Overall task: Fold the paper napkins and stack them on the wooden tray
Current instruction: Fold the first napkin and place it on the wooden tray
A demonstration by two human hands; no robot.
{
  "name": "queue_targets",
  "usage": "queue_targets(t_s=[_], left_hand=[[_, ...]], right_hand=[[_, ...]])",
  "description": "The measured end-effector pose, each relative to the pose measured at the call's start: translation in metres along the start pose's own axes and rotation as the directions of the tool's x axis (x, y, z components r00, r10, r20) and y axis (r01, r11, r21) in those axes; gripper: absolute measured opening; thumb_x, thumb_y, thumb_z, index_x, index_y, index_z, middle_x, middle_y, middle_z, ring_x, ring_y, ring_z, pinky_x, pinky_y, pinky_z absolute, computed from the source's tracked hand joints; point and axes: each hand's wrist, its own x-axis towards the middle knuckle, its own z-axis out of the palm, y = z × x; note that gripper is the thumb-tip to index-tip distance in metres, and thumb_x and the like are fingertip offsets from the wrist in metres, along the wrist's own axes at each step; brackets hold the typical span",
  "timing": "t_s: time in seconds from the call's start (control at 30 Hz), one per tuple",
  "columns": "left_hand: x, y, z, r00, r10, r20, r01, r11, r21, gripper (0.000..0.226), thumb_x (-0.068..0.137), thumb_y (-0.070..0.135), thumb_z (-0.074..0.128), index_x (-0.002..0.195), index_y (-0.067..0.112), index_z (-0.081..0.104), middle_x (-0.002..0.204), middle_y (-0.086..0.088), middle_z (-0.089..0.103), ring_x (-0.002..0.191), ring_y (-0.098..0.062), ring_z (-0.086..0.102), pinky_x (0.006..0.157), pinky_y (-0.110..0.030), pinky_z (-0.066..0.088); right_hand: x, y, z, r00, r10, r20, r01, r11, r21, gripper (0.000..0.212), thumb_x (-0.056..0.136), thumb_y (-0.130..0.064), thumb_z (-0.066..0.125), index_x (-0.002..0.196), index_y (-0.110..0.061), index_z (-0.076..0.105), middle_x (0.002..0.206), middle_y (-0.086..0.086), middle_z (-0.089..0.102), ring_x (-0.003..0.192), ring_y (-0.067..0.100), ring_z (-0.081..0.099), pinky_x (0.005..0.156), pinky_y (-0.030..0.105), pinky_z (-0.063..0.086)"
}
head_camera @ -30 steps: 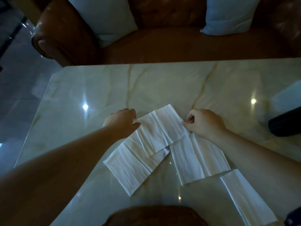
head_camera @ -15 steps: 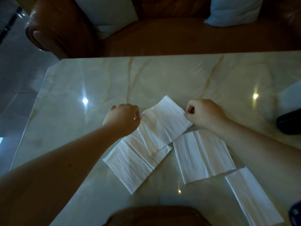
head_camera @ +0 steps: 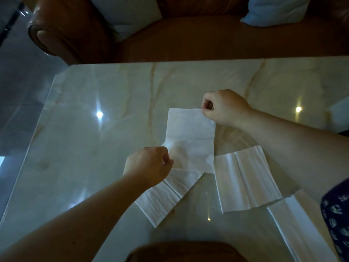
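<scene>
Long white folded paper napkin (head_camera: 302, 227) cut off at bottom-right edge; left hand (head_camera: 149, 167) hides part of lower-left white napkin (head_camera: 162, 197).

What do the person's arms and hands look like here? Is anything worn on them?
Both forearms are bare. The left hand and right hand show no gloves, watch or rings. Only a dark blue sleeve with a small pale print shows at the right edge.

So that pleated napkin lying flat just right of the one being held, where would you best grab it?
Probably at its near corners. The pleated napkin lies flat with its creases running away from the person, and its near edge is bare table side. Coming from the near side, pinching both corners, avoids the right hand and forearm over its far end.
</scene>
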Motion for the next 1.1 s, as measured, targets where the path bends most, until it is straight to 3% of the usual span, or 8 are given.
queue_targets(t_s=[0.17, 0.27, 0.33, 0.47, 0.57, 0.8, 1.0, 1.1], left_hand=[[0.016, 0.002, -0.015, 0.985, 0.081, -0.149, -0.079, 0.997, 0.026, 0.023, 0.085, 0.044, 0.059, 0.101, 0.027, 0.058, 0.103, 0.003, 0.059, 0.098, -0.019, 0.057, 0.068, -0.033, 0.044], [0.037, 0.005, -0.029, 0.923, 0.214, -0.320, -0.215, 0.976, 0.034, 0.064, 0.078, 0.035, 0.070, 0.132, 0.017, 0.042, 0.138, -0.006, 0.045, 0.127, -0.028, 0.040, 0.100, -0.043, 0.040], [0.046, 0.011, -0.035, 0.923, 0.271, -0.274, -0.253, 0.962, 0.101, 0.084, 0.077, 0.036, 0.072, 0.145, 0.019, 0.025, 0.151, -0.004, 0.033, 0.138, -0.028, 0.028, 0.109, -0.045, 0.031], [0.047, 0.014, -0.031, 0.873, 0.413, -0.258, -0.346, 0.899, 0.269, 0.036, 0.082, 0.033, 0.066, 0.116, 0.023, 0.060, 0.111, -0.001, 0.068, 0.104, -0.027, 0.060, 0.092, -0.041, 0.040], [0.034, 0.007, -0.020, 0.821, 0.507, -0.262, -0.410, 0.843, 0.347, 0.006, 0.080, 0.024, 0.064, 0.082, 0.020, 0.068, 0.076, 0.000, 0.066, 0.073, -0.027, 0.061, 0.071, -0.039, 0.045], [0.009, -0.001, 0.001, 0.788, 0.584, -0.194, -0.483, 0.782, 0.394, 0.005, 0.078, 0.016, 0.065, 0.073, 0.017, 0.066, 0.065, -0.001, 0.061, 0.059, -0.026, 0.055, 0.061, -0.037, 0.045], [0.001, 0.000, 0.007, 0.808, 0.584, -0.076, -0.539, 0.785, 0.305, 0.034, 0.081, 0.051, 0.052, 0.085, 0.021, 0.068, 0.074, 0.002, 0.067, 0.066, -0.023, 0.062, 0.069, -0.036, 0.048], [0.005, -0.001, 0.001, 0.851, 0.507, -0.135, -0.473, 0.853, 0.221, 0.034, 0.085, 0.050, 0.049, 0.089, 0.022, 0.067, 0.079, 0.001, 0.068, 0.070, -0.024, 0.063, 0.071, -0.037, 0.049]], right_hand=[[-0.012, -0.003, 0.007, 0.984, -0.175, 0.034, 0.175, 0.984, -0.014, 0.004, 0.080, -0.020, 0.060, 0.080, -0.018, 0.062, 0.079, 0.002, 0.069, 0.074, 0.026, 0.062, 0.062, 0.037, 0.049], [-0.023, -0.008, 0.009, 0.951, -0.307, 0.036, 0.307, 0.952, 0.008, 0.008, 0.081, -0.022, 0.060, 0.079, -0.014, 0.062, 0.080, 0.005, 0.068, 0.072, 0.028, 0.061, 0.063, 0.039, 0.048], [-0.033, -0.012, 0.009, 0.919, -0.394, 0.019, 0.394, 0.919, 0.017, 0.011, 0.080, -0.023, 0.057, 0.076, -0.013, 0.061, 0.075, 0.004, 0.066, 0.068, 0.027, 0.060, 0.062, 0.040, 0.048], [-0.052, -0.017, 0.008, 0.883, -0.468, -0.015, 0.468, 0.883, -0.026, 0.009, 0.079, -0.021, 0.058, 0.073, -0.014, 0.060, 0.070, 0.000, 0.064, 0.065, 0.024, 0.059, 0.063, 0.036, 0.045], [-0.066, -0.019, 0.012, 0.871, -0.491, -0.021, 0.490, 0.871, -0.037, 0.009, 0.079, -0.021, 0.059, 0.073, -0.015, 0.060, 0.068, 0.000, 0.062, 0.063, 0.024, 0.058, 0.061, 0.036, 0.045], [-0.092, -0.020, 0.034, 0.858, -0.511, 0.045, 0.512, 0.858, -0.021, 0.008, 0.078, -0.019, 0.061, 0.072, -0.015, 0.058, 0.066, -0.001, 0.060, 0.060, 0.024, 0.057, 0.062, 0.035, 0.044], [-0.102, -0.016, 0.039, 0.863, -0.487, 0.131, 0.492, 0.871, -0.006, 0.019, 0.079, -0.036, 0.065, 0.073, -0.018, 0.058, 0.067, -0.006, 0.061, 0.063, 0.018, 0.058, 0.065, 0.031, 0.040], [-0.096, -0.013, 0.036, 0.916, -0.393, 0.077, 0.391, 0.919, 0.038, 0.026, 0.081, -0.043, 0.060, 0.074, -0.018, 0.060, 0.065, -0.009, 0.056, 0.058, 0.014, 0.052, 0.064, 0.030, 0.039]])
